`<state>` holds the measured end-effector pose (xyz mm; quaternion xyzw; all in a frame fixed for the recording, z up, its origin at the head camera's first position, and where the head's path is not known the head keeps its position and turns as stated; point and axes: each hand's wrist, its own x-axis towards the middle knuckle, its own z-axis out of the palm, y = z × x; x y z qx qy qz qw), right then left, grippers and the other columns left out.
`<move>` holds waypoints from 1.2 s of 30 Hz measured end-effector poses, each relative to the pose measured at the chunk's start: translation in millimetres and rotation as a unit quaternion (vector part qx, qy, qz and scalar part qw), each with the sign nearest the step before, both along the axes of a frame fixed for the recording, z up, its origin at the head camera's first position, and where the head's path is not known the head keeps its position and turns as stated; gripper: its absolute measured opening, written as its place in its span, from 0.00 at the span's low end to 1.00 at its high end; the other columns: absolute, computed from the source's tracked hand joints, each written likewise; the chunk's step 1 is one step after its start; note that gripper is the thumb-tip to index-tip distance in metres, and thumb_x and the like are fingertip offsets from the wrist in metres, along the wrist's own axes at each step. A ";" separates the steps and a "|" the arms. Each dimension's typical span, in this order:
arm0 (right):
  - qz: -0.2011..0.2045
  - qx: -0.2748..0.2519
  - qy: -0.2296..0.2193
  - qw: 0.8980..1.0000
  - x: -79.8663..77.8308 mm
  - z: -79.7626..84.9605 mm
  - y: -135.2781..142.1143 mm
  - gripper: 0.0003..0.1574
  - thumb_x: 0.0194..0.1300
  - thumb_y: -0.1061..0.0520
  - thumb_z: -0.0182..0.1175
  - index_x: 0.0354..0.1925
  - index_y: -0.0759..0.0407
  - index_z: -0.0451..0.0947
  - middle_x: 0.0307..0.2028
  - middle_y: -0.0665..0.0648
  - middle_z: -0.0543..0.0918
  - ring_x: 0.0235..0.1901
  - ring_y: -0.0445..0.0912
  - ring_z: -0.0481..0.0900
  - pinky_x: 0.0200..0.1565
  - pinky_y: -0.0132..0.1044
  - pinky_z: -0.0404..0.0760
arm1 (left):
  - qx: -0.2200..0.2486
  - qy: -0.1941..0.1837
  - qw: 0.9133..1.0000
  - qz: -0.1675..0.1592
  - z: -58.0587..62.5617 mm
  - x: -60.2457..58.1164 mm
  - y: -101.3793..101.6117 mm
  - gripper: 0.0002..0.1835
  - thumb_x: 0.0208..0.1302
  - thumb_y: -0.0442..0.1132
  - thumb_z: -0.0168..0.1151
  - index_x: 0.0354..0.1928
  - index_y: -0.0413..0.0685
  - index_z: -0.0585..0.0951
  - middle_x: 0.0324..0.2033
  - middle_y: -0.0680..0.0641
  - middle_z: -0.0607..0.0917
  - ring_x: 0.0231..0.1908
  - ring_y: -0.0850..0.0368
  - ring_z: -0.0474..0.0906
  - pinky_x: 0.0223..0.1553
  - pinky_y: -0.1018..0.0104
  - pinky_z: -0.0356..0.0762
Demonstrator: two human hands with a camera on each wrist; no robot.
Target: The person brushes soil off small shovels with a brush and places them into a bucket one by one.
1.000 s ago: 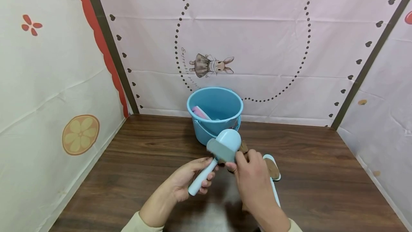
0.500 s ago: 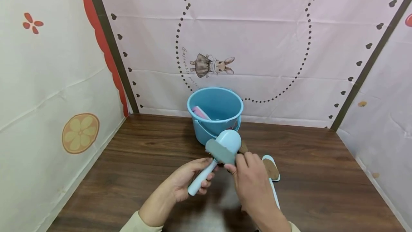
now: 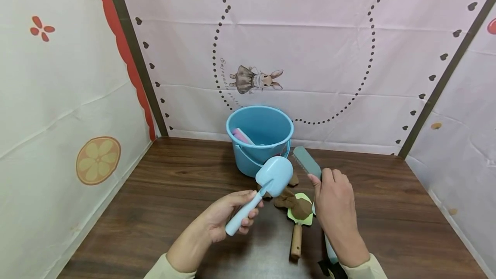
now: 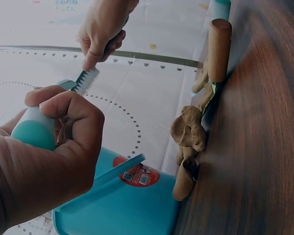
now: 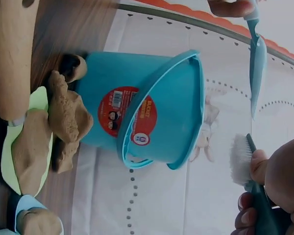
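So both hands are full here: the left hand [image 3: 221,214] has its fingers wrapped round the handle of a pale blue trowel [image 3: 276,175], held up tilted in front of the bucket, and the right hand [image 3: 335,197] grips a brush [image 3: 307,160], thumb along its back. Bristles [image 5: 241,159] point down, and the 2 tools look near each other but not touching. If the step is brushing the blade, which is my read, I'd keep the left grip snug near the neck so the blade doesn't twist, lay the bristles flat and stroke lightly away from the fingers. Do the edges and both faces; the near face looks clean, can't tell about the underside. Watch the clutter below: brown lumps [image 3: 284,199], a green trowel [image 3: 296,242] loaded with more brown stuff, and a 2nd blue tool [image 3: 330,246] partly hidden by the right forearm. Further back, the blue bucket [image 3: 248,160] stands upright on the wood table [image 3: 174,175] with something pink [image 3: 241,136] inside.
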<state>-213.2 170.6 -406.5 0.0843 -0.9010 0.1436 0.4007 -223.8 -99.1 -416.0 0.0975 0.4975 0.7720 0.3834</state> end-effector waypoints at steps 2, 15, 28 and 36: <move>0.003 0.000 -0.003 1.000 0.0 0.1 1.3 0.33 0.76 0.38 0.43 0.26 0.63 0.65 0.21 0.57 0.61 0.20 0.51 0.61 0.26 0.42 0.66 | 0.001 0.000 1.000 0.000 0.2 0.3 -0.1 0.16 0.77 0.53 0.52 0.44 0.48 0.76 0.24 0.55 0.76 0.20 0.66 0.71 0.24 0.70 0.67; 0.004 -0.007 -0.024 1.000 2.3 2.6 -1.9 0.25 0.65 0.54 0.68 0.24 0.61 0.63 0.21 0.55 0.60 0.21 0.50 0.59 0.26 0.40 0.63 | -0.005 0.000 1.000 0.002 1.3 1.4 0.7 0.16 0.77 0.53 0.52 0.44 0.48 0.76 0.25 0.55 0.76 0.20 0.66 0.71 0.24 0.70 0.68; -0.005 -0.016 -0.046 0.999 3.6 6.5 1.1 0.24 0.70 0.52 0.65 0.24 0.61 0.65 0.21 0.55 0.62 0.21 0.50 0.61 0.26 0.41 0.65 | -0.157 0.170 0.966 0.116 29.5 -7.8 -7.2 0.19 0.76 0.50 0.55 0.45 0.38 0.79 0.25 0.51 0.79 0.21 0.63 0.73 0.23 0.70 0.71; -0.003 -0.024 -0.045 0.999 4.9 8.2 4.0 0.24 0.71 0.52 0.64 0.25 0.60 0.65 0.21 0.54 0.61 0.21 0.48 0.59 0.26 0.38 0.63 | -0.369 0.396 0.817 0.202 80.1 -41.3 -11.6 0.17 0.75 0.56 0.57 0.42 0.50 0.82 0.27 0.47 0.80 0.28 0.53 0.75 0.30 0.63 0.74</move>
